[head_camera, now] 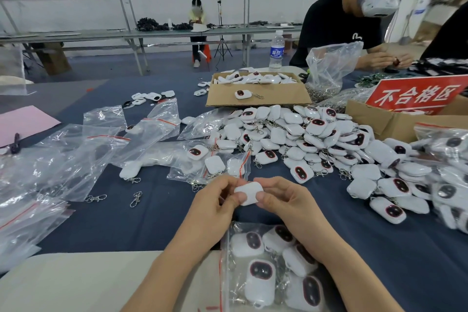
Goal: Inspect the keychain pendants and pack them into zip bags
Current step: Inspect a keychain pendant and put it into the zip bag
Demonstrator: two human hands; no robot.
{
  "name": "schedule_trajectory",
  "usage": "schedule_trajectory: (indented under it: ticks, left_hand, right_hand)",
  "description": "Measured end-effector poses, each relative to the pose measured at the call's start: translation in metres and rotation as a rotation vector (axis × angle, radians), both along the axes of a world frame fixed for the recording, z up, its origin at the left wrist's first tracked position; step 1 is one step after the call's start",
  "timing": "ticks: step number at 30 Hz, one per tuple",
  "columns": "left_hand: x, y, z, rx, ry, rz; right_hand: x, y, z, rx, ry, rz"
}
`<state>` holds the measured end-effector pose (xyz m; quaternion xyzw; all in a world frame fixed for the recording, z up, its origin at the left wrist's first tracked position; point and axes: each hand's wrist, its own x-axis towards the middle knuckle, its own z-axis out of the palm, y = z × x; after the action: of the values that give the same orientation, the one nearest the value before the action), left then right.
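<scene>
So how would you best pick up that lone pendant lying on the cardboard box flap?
Probably from above, pinching the white pendant across its rounded sides: it lies flat, face up, alone on the flap. Its metal clasp trails right, another handle.

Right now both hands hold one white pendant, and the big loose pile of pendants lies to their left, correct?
No. The left hand and right hand do hold one white pendant, but the big loose pile lies ahead and to their right; zip bags lie on the left side. The head view shows it.
</scene>
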<state>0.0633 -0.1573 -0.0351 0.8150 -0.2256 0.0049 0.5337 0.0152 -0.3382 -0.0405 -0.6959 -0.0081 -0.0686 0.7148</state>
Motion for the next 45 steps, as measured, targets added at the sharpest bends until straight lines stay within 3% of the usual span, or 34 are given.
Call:
schedule_trajectory:
  ticks: [8, 14, 18, 26, 37, 45]
  left_hand:
    - [-0.0013, -0.0014, -0.0003, -0.017, 0.021, 0.017]
    - [-0.0029, -0.0012, 0.0001, -0.009, -0.072, 0.02]
    - [-0.0017, 0.0001, -0.0007, -0.067, 0.014, -0.011]
    - [-0.0091, -0.0012, 0.0064, -0.048, -0.014, -0.149]
    - [-0.0016, 0.0019, 0.0004, -0.119, 0.067, -0.012]
    - [-0.009, 0.0004, 0.0057, -0.06, -0.017, 0.031]
  right_hand:
    - [0.0006, 0.0015, -0.0011, -0.052, 0.005, -0.027]
    - [0.0, 0.0033, 0.0003, 0.038, -0.024, 0.025]
    - [-0.003, 0.0023, 0.002, -0.001, -0.086, 0.106]
    - [0.0024, 0.0002, -0.0006, 0.087, -0.091, -0.102]
    - [0.0051, 0.0002, -0.0051, 0.002, -0.071, -0.03]
    - [0.0063, 0.0035, -0.0032, -0.052, -0.049, -0.066]
